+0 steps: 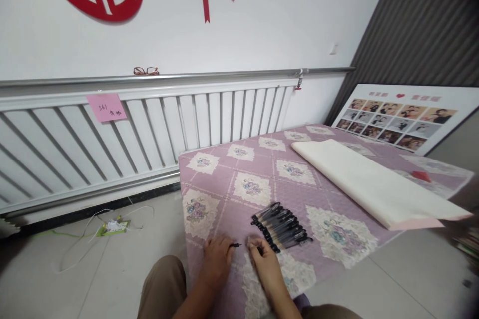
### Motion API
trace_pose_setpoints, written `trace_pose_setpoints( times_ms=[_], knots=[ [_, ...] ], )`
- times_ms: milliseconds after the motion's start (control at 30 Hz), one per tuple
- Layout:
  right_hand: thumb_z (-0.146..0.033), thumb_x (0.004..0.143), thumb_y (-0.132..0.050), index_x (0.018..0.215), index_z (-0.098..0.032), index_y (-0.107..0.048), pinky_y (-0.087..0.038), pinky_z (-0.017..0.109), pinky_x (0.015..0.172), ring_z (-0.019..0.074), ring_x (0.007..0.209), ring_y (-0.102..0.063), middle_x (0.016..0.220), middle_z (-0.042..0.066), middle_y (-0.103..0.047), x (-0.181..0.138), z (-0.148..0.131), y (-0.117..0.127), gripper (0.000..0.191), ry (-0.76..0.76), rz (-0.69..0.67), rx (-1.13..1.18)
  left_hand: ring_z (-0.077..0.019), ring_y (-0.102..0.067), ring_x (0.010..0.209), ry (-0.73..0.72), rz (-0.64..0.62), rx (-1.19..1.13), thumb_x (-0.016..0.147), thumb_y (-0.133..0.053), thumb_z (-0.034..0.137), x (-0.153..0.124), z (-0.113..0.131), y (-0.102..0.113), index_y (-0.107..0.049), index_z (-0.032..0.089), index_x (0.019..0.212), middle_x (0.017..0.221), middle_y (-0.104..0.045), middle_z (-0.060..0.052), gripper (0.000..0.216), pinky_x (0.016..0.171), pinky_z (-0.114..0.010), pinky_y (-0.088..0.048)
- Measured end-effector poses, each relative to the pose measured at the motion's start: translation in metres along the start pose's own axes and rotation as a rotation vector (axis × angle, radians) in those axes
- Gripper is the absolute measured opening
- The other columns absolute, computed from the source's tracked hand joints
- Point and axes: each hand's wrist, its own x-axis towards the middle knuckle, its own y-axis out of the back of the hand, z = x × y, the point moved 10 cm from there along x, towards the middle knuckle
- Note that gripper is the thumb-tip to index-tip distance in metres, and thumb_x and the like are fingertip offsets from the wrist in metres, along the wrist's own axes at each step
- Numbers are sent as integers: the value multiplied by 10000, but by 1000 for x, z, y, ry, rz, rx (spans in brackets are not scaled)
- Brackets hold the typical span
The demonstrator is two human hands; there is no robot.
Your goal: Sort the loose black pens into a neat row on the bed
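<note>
My left hand (216, 257) rests on the purple flowered cloth (224, 194), fingers curled round a small black pen part whose tip pokes out to the right. My right hand (263, 256) is just beside it, fingers pinched on another small black piece I cannot make out. Right behind my right hand lies a row of several black pens (281, 227), side by side on the cloth.
A cream folded sheet (368, 184) lies at the right of the cloth. A framed photo collage (400, 117) leans at the back right. A white radiator cover (142, 129) with a pink note (106, 106) runs along the wall. Cables (108, 227) lie on the tiled floor.
</note>
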Motion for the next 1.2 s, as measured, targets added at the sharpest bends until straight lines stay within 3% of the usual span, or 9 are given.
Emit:
trace_pose_setpoints(
  times_ms=[233,533,700,1000,1200],
  knots=[
    [-388,759,-558,838,-180,-652,-492,282,723,205,770,-636,812,60,-700,-10,-2,-8,242,92,-48,-62,-179,-544,981,32,-13,63,885,-419,235,18,-11,5,-634,300,981,992,-652,19,244,882,-335,-334],
    [-404,776,-514,780,-186,-625,-501,246,653,193,710,-644,747,48,-690,-10,-7,-13,244,165,-57,-143,-194,-543,1003,154,-42,244,891,-428,292,81,-53,26,-633,266,1015,1001,-632,-29,242,873,-313,-356],
    [-390,770,-522,779,-188,-623,-497,242,658,184,689,-640,724,35,-678,-12,-9,-15,226,168,-60,-164,-208,-533,1004,163,-32,310,884,-438,276,102,-68,30,-645,217,954,1003,-613,-62,226,888,-326,-358],
    [-384,776,-532,776,-207,-622,-490,248,680,191,724,-636,736,29,-677,-14,-5,-19,199,143,-61,-170,-214,-504,1028,150,15,342,869,-495,289,114,-76,33,-648,247,958,1006,-592,-43,182,911,-347,-342],
    [-359,786,-514,846,-205,-639,-502,271,730,201,786,-649,833,54,-696,-13,-5,-21,207,185,-74,-228,-235,-411,1182,221,121,319,862,-490,257,90,-86,48,-532,277,1200,1237,-514,-60,342,975,-389,-306]
  ],
)
